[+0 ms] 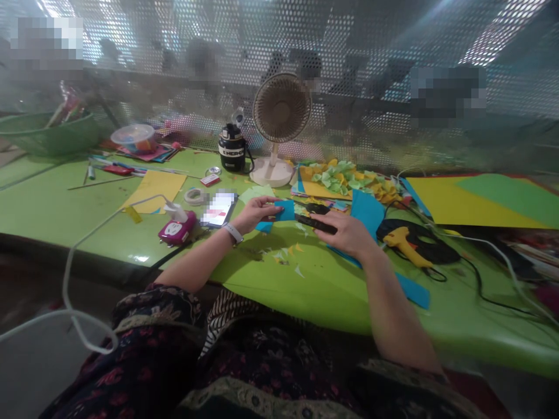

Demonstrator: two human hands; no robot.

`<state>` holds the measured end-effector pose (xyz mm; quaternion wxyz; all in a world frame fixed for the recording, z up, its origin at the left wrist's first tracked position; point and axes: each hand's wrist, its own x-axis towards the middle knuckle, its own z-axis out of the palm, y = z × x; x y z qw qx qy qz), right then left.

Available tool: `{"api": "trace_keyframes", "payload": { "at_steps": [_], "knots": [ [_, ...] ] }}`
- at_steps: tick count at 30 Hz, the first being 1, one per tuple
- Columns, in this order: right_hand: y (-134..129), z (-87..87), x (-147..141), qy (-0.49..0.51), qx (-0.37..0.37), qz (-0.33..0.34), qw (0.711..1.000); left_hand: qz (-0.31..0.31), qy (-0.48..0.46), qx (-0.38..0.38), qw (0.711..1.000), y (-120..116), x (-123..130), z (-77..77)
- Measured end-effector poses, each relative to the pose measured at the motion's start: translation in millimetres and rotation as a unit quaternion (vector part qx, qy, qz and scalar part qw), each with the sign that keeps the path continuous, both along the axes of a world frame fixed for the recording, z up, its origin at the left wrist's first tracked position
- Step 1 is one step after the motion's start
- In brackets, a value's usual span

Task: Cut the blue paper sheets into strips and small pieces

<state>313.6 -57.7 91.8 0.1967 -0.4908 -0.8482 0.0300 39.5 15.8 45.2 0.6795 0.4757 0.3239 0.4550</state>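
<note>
My left hand pinches a small piece of blue paper between thumb and fingers, above the table. More blue paper shows just under that hand. My right hand is closed around a long black tool that looks like a stapler; its front end points at the blue paper, close to its right edge. Behind the tool lies a black-handled object, perhaps scissors, partly hidden. A larger blue sheet is beside my right hand, and a blue strip lies by the right forearm.
Paper scraps litter the green table. A fan, black bottle and cut-paper heap stand behind. Left are a phone, tape roll and purple power socket; right, a yellow glue gun with cords.
</note>
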Motion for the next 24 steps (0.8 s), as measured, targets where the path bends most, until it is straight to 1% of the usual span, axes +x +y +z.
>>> {"api": "trace_keyframes", "payload": {
  "at_steps": [7,16,24],
  "knots": [
    [1.7,-4.2,-1.2,0.001,0.008,-0.007,1.0,-0.002,0.001,0.001,1.0,-3.0,-0.1,1.9],
    [-0.3,0.9,-2.1,-0.005,-0.008,-0.006,1.0,0.002,0.015,0.019,1.0,-1.4,0.9,-0.5],
    [1.0,2.0,5.7,-0.004,-0.023,0.007,1.0,0.014,0.011,0.03,0.999,1.5,-1.6,-1.0]
  ]
}}
